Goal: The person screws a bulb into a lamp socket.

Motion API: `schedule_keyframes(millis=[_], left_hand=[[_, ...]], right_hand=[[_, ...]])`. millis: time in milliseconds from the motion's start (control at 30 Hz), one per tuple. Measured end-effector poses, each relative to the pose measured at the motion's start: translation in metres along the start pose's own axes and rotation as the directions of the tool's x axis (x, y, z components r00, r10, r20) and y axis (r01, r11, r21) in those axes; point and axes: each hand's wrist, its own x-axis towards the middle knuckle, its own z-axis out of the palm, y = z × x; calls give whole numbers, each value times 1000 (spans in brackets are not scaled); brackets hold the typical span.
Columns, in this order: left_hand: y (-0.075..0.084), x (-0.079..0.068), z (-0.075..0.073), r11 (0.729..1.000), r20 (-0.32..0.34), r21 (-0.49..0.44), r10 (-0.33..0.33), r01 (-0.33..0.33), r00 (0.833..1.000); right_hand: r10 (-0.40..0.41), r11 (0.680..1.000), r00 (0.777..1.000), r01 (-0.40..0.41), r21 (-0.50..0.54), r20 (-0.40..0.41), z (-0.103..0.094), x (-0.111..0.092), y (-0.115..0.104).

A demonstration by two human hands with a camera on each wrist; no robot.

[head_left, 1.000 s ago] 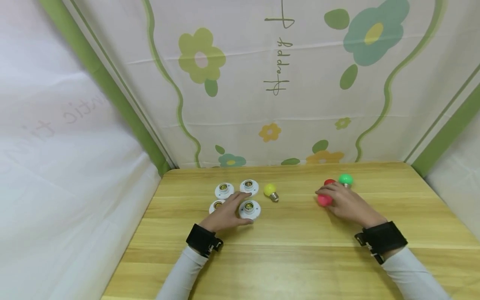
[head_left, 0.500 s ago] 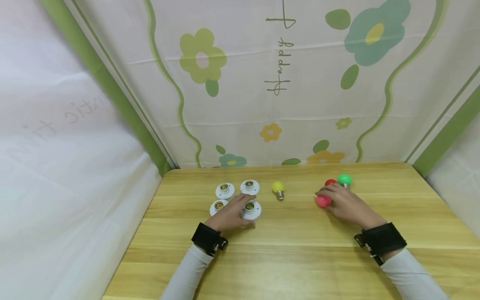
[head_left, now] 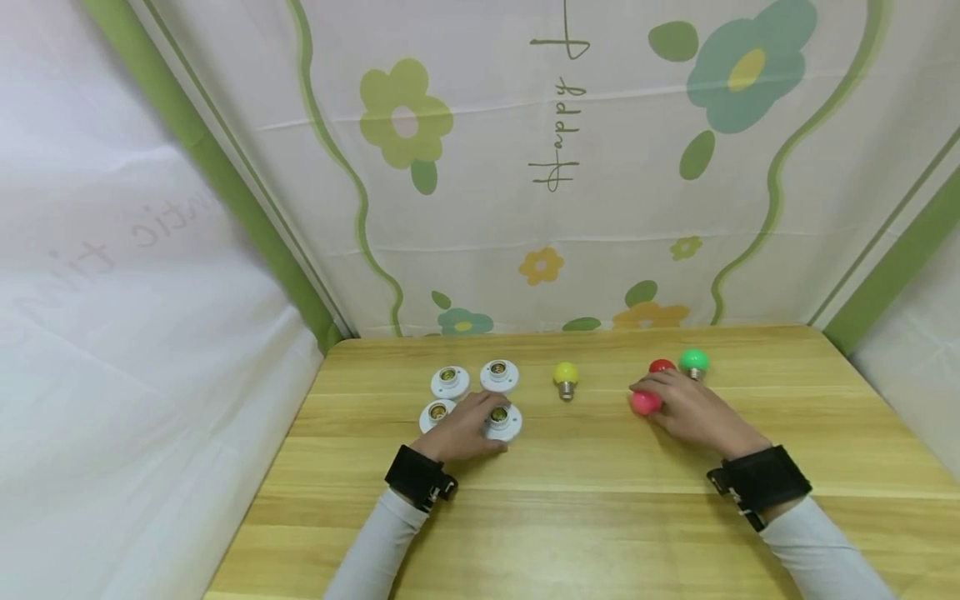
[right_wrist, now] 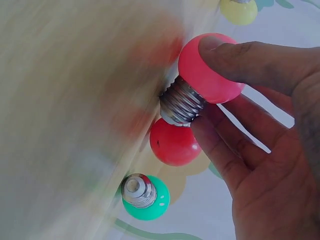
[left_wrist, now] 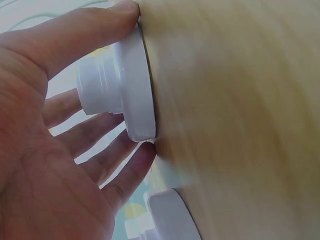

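Note:
My left hand (head_left: 461, 429) is around the front right one of several white round lamp sockets, thumb and fingertips at its rim. In the left wrist view this lamp socket (left_wrist: 137, 95) has its flat base against the wood. On the right, my right hand (head_left: 693, 410) holds a pink light bulb (head_left: 647, 402). The right wrist view shows the thumb on the pink globe and fingertips by its metal screw base (right_wrist: 181, 100). Just behind that hand lie a red bulb (head_left: 662, 366) and a green bulb (head_left: 694, 360).
A yellow bulb (head_left: 566, 379) lies between the hands, its screw base toward me. Three other sockets stand close by the left hand: back left (head_left: 450, 382), back right (head_left: 499, 376) and front left (head_left: 433, 414). A printed curtain hangs behind the wooden table (head_left: 562, 517).
The yellow bulb has rolled to the right and turned so its base points toward me. My left hand has shifted slightly right around the socket. My right hand has stayed nearly still.

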Motion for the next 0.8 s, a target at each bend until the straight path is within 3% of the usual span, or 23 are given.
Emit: schedule_keyframes(millis=[233, 600, 800], left_hand=[[0, -1, 0, 992, 33, -84, -91, 93, 995], [1, -2, 0, 997, -9, -35, -73, 73, 997], [4, -1, -1, 995, -10, -62, -77, 76, 997]], right_hand=[[6, 1000, 1000, -6, 1, 9, -3, 1, -2], [-4, 1000, 1000, 4, 27, 9, -3, 5, -9], [-24, 998, 1000, 23, 57, 9, -6, 9, -10]])
